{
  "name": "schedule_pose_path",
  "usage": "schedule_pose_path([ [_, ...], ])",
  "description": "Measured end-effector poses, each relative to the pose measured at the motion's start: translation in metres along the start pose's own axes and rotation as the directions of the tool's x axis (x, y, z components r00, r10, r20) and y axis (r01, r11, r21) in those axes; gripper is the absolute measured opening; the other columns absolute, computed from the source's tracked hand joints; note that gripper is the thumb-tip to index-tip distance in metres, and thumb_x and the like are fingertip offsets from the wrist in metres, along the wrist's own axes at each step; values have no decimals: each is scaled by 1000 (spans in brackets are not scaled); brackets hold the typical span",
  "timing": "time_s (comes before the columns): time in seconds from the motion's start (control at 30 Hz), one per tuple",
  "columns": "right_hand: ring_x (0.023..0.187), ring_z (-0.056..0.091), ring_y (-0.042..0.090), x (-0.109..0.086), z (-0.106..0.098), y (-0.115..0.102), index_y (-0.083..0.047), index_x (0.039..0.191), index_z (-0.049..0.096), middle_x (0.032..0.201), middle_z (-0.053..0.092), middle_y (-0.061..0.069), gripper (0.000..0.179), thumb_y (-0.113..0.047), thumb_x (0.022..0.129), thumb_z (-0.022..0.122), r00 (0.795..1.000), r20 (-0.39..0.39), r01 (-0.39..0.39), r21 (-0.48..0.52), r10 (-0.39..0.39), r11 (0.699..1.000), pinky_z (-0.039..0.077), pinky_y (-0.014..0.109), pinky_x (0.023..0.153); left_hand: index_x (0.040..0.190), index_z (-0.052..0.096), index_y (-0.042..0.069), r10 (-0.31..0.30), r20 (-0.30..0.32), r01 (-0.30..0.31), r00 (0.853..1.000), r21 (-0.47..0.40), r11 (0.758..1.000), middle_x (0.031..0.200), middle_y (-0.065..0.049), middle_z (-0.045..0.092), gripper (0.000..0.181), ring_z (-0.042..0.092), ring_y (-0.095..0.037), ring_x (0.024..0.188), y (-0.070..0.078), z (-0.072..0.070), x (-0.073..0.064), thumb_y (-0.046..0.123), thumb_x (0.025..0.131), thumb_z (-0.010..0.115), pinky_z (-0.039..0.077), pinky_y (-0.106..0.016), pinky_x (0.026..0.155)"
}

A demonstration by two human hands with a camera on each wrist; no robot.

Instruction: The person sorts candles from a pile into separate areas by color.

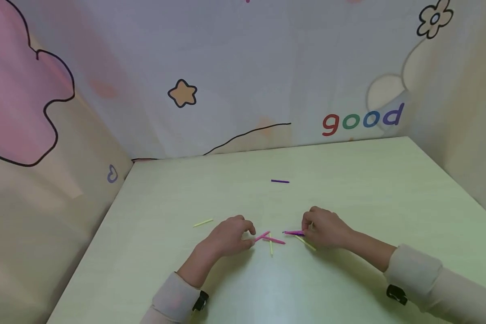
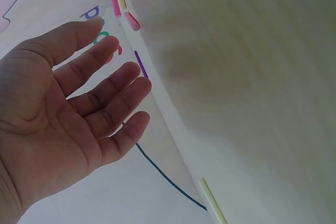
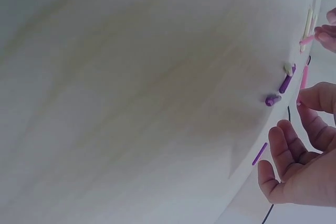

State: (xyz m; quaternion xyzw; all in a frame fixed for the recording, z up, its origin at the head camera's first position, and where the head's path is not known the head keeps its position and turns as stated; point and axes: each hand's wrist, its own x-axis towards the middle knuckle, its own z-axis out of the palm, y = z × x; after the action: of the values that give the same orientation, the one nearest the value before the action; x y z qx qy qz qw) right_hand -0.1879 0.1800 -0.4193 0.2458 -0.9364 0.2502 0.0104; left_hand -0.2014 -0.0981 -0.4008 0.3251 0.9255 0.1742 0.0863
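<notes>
Nearby, one thin pale-yellow stick (image 1: 272, 250) lies clustered with two bright pink sticks (image 1: 278, 241) on the table (image 1: 210, 189). At their 9 o'clock, left hand (image 1: 228, 236): fingers loosely spread, nothing held. At 3 o'clock, right hand (image 1: 326, 229): thumb and forefinger pinch a slim pink stick (image 3: 305, 76), purple one (image 3: 286, 83) beside it. Beyond, 10 o'clock, lone yellow stick (image 1: 203, 222); farthest, 12 o'clock, dark purple stick (image 1: 280, 181).

Decorated booth (image 1: 235, 54) (cartoon-printed walls (image 1: 105, 49), table (image 1: 368, 180))
</notes>
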Motion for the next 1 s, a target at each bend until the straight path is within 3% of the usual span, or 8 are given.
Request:
schedule_pose_path([
  [0.4,81,57,23,-4,-12,7,-18,73,57,84,54,-2,14,-5,77,61,999,-31,-26,-19,26,999,45,43,69,95,70,10,39,31,-39,999,10,999,84,-2,55,13,47,-14,73,6,0,10,17,84,68,40,-27,65],
  [1.0,79,55,21,-14,-18,17,-14,73,59,82,53,-2,9,-5,75,61,997,-42,-59,-33,58,998,45,40,67,88,72,15,38,84,-44,996,68,997,78,1,53,6,44,-12,71,14,7,24,14,83,68,38,-23,62],
])
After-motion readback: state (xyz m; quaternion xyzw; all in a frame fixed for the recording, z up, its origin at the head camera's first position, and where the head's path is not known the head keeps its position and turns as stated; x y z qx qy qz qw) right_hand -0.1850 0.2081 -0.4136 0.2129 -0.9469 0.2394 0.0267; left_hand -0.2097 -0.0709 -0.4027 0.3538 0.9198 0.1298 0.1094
